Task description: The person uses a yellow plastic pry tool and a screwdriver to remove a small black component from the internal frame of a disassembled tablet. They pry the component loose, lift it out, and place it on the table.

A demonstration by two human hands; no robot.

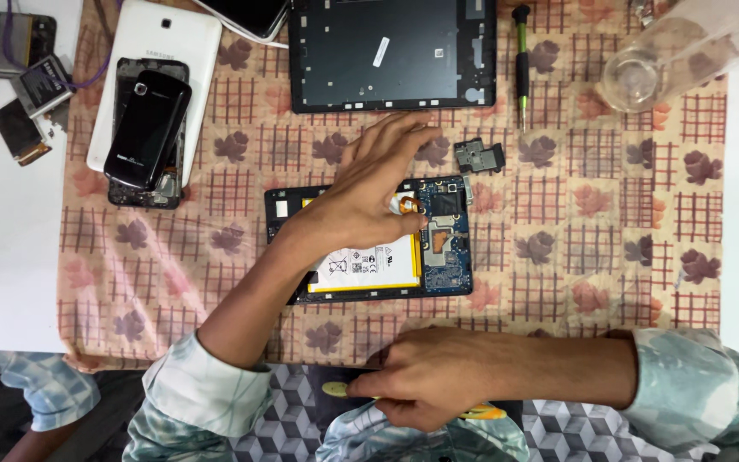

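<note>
Head view: left hand [369, 192] rests wide-spread on the opened tablet [369, 239] mid-cloth [626, 222]; right hand [438, 376] pinches a flat yellow-green pick [335, 389] at the near edge.

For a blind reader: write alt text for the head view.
A person's left hand rests on an opened tablet showing its battery and circuit board, on a patterned cloth. The right hand is down at the table's near edge. Phones, a screwdriver and a dark back cover lie around.
</note>
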